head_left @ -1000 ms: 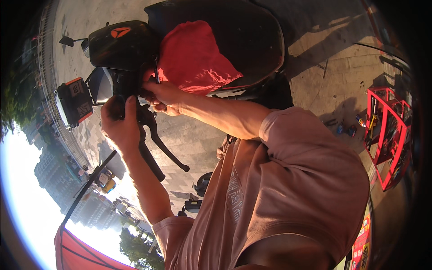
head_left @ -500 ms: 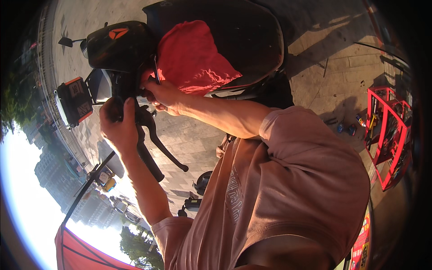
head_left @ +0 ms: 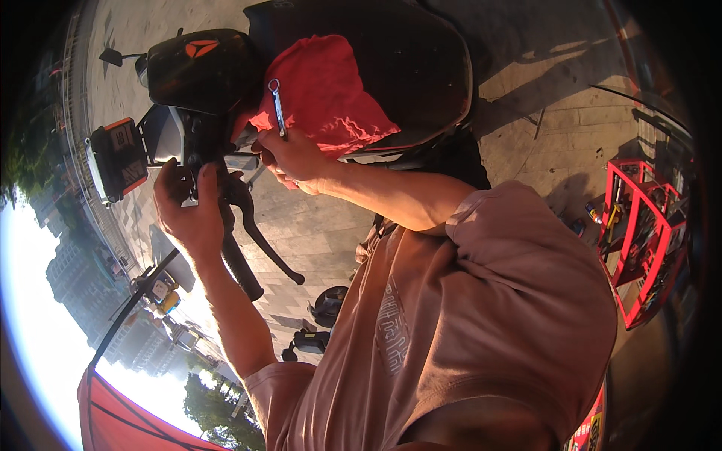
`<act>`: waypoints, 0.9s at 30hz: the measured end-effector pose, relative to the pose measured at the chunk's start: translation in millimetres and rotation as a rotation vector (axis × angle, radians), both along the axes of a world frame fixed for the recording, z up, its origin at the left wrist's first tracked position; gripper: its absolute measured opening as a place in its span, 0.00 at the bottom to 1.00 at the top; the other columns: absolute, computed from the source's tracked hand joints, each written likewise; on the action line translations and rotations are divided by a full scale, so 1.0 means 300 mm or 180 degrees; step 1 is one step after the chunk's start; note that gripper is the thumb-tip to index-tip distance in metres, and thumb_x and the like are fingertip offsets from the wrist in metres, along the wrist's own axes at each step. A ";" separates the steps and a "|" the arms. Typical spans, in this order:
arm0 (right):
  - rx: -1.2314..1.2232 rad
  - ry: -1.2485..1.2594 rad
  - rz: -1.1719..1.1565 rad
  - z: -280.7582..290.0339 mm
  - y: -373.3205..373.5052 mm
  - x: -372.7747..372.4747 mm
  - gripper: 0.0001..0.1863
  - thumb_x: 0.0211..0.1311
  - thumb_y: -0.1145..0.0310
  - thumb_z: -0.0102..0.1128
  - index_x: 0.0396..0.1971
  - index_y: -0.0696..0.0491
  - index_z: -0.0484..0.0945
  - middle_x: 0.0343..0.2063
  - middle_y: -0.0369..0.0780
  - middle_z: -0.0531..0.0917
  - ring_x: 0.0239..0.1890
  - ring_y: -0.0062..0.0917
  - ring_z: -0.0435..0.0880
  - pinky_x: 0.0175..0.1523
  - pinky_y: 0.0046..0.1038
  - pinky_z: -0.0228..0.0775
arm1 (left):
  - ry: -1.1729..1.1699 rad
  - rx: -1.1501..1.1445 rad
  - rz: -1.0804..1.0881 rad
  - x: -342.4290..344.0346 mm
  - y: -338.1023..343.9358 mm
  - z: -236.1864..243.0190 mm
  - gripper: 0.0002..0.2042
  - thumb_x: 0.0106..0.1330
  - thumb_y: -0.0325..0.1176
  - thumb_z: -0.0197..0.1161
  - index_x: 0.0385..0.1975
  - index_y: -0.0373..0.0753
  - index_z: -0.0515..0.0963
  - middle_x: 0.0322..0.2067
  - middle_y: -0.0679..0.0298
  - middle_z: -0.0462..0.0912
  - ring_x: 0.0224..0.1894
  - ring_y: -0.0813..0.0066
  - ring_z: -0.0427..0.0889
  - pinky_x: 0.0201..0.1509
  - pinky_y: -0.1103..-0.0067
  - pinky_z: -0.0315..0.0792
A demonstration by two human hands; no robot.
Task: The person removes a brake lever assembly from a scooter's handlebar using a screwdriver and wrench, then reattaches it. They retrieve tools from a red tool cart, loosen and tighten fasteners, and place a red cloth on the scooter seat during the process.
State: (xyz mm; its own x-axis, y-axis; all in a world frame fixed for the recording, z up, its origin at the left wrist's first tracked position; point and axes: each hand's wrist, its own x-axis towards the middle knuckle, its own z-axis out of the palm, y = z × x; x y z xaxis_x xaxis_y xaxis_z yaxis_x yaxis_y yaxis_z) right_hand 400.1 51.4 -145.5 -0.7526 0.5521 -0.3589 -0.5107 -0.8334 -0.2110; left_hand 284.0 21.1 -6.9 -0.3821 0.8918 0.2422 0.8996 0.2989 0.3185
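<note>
A black motor scooter's handlebar, with its rubber grip (head_left: 239, 264) and curved brake lever (head_left: 259, 233), stands in front of me. My left hand (head_left: 192, 222) is curled round the black control housing (head_left: 195, 159) by the bar's inner end, thumb on one side and fingers on the other. Across the bar, my right hand (head_left: 297, 160) is closed on a silver wrench (head_left: 277, 109), whose ring end points up and away. The wrench's lower end is hidden in the fist. Behind it, a red cloth (head_left: 323, 90) drapes over the scooter's dark body (head_left: 406, 68).
A boxy display unit (head_left: 119, 159) juts out at the left, with a mirror (head_left: 111, 57) beyond it. On the paving at the right stands a red tool rack (head_left: 639, 248) with tools. A red canopy (head_left: 124, 413) shows at lower left.
The wrench has swung up into plain view above my right hand, which has shifted slightly right. My left hand has moved a little left, and its fingers and thumb are further apart.
</note>
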 end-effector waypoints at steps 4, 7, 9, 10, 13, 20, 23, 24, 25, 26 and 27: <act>0.0321 -0.0265 -0.0004 -0.030 0.020 0.119 0.13 0.68 0.63 0.46 0.30 0.56 0.73 0.15 0.30 0.66 0.12 0.12 0.54 0.16 0.19 0.47 | 0.0063 -0.0171 -0.0215 0.086 -0.009 0.109 0.16 0.57 0.30 0.64 0.45 0.35 0.76 0.38 0.59 0.81 0.35 0.71 0.79 0.43 0.75 0.72; 0.0550 -0.0651 0.0069 -0.067 0.047 0.256 0.13 0.69 0.62 0.46 0.30 0.56 0.73 0.17 0.31 0.68 0.13 0.11 0.56 0.17 0.18 0.46 | 0.0136 -0.1085 -0.0818 0.285 -0.019 0.247 0.12 0.56 0.23 0.61 0.41 0.36 0.77 0.35 0.58 0.80 0.34 0.64 0.79 0.40 0.72 0.71; 0.0712 -0.0940 0.0080 -0.086 0.049 0.345 0.13 0.69 0.62 0.46 0.30 0.56 0.73 0.18 0.31 0.68 0.14 0.10 0.56 0.17 0.17 0.46 | 0.0798 -0.1986 -0.1513 0.466 -0.021 0.351 0.16 0.48 0.24 0.66 0.39 0.37 0.77 0.36 0.59 0.78 0.38 0.60 0.77 0.38 0.67 0.70; 0.0744 -0.1148 0.0115 -0.099 0.053 0.387 0.14 0.69 0.62 0.46 0.30 0.56 0.73 0.18 0.31 0.68 0.14 0.10 0.57 0.17 0.17 0.46 | 0.0947 -0.2220 -0.2005 0.549 -0.016 0.390 0.15 0.46 0.25 0.66 0.37 0.38 0.77 0.36 0.60 0.78 0.39 0.62 0.77 0.38 0.69 0.70; 0.0841 -0.1031 0.0246 -0.127 0.034 0.454 0.12 0.67 0.64 0.47 0.31 0.57 0.72 0.17 0.31 0.68 0.14 0.10 0.57 0.17 0.16 0.46 | 0.1431 -0.2495 -0.2537 0.766 -0.015 0.452 0.12 0.45 0.28 0.65 0.32 0.40 0.80 0.35 0.63 0.80 0.37 0.66 0.78 0.35 0.73 0.73; 0.1346 -0.1309 0.0292 -0.143 -0.049 0.494 0.12 0.67 0.62 0.48 0.32 0.56 0.73 0.17 0.31 0.69 0.14 0.10 0.58 0.17 0.17 0.48 | 0.0902 -0.2385 -0.2587 0.867 0.007 0.442 0.06 0.47 0.35 0.61 0.21 0.41 0.75 0.23 0.67 0.72 0.31 0.72 0.73 0.25 0.75 0.66; 0.1415 -0.1447 0.0480 -0.153 -0.067 0.531 0.13 0.68 0.62 0.48 0.32 0.56 0.74 0.18 0.31 0.69 0.14 0.10 0.58 0.16 0.16 0.49 | 0.1339 -0.2274 -0.2671 0.880 -0.079 0.369 0.06 0.53 0.36 0.61 0.22 0.42 0.75 0.24 0.67 0.72 0.30 0.72 0.72 0.26 0.76 0.66; 0.1465 -0.1572 0.0440 -0.155 -0.068 0.542 0.13 0.68 0.62 0.48 0.32 0.56 0.74 0.18 0.31 0.69 0.14 0.10 0.58 0.16 0.16 0.49 | 0.1502 -0.2198 -0.2698 0.859 -0.102 0.373 0.06 0.53 0.36 0.61 0.23 0.42 0.75 0.25 0.67 0.72 0.30 0.72 0.72 0.26 0.76 0.66; 0.1472 -0.1724 0.0408 -0.154 -0.075 0.549 0.13 0.68 0.62 0.48 0.32 0.56 0.74 0.18 0.31 0.69 0.14 0.09 0.58 0.16 0.15 0.49 | 0.1652 -0.2151 -0.2724 0.831 -0.130 0.384 0.06 0.53 0.36 0.61 0.23 0.42 0.76 0.25 0.67 0.72 0.30 0.73 0.73 0.26 0.76 0.66; 0.1458 -0.1697 0.0266 -0.156 -0.083 0.559 0.13 0.68 0.61 0.48 0.33 0.56 0.74 0.18 0.31 0.69 0.14 0.09 0.58 0.16 0.15 0.49 | 0.1747 -0.2095 -0.2809 0.805 -0.159 0.396 0.06 0.54 0.36 0.61 0.24 0.43 0.76 0.25 0.67 0.72 0.30 0.73 0.73 0.26 0.77 0.66; 0.1331 -0.1639 0.0139 -0.164 -0.090 0.562 0.13 0.67 0.61 0.49 0.33 0.56 0.74 0.18 0.32 0.69 0.14 0.09 0.59 0.16 0.14 0.49 | 0.1798 -0.1965 -0.2970 0.784 -0.178 0.402 0.06 0.54 0.37 0.61 0.24 0.43 0.76 0.25 0.67 0.72 0.30 0.73 0.73 0.26 0.77 0.66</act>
State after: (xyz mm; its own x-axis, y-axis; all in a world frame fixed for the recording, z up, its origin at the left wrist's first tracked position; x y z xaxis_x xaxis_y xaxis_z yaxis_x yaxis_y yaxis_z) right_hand 568.9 24.5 -194.7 -0.5671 0.6958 -0.4408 -0.2259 -0.6461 -0.7291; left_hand 519.4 -32.3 113.8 0.4762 0.7891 -0.3881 0.8135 -0.5629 -0.1463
